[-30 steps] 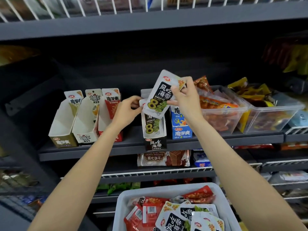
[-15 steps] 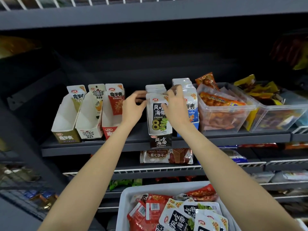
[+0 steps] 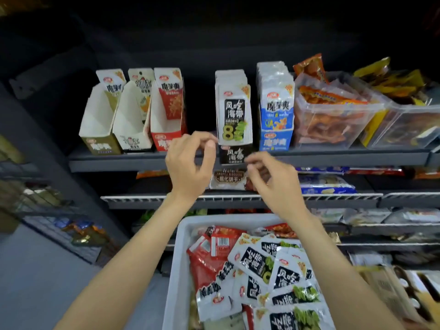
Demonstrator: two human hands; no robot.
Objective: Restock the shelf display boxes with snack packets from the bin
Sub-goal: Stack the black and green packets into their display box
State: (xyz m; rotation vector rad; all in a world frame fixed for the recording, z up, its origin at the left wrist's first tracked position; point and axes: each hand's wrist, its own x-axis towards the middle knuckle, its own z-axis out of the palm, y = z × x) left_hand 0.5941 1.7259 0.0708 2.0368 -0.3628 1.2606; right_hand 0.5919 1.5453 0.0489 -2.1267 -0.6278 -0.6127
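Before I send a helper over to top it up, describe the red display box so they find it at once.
On the dark shelf above the white bin, five cardboard display boxes stand in a row. The red display box is third from the left, nearly empty, the only one with a red front; its neighbours are white and black.

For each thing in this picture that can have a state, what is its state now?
olive display box: nearly empty
white display box: nearly empty
red display box: nearly empty
black display box: full of packets
blue display box: full
white bin: holds many packets
left hand: empty, fingers loosely curled
right hand: empty, fingers loosely curled
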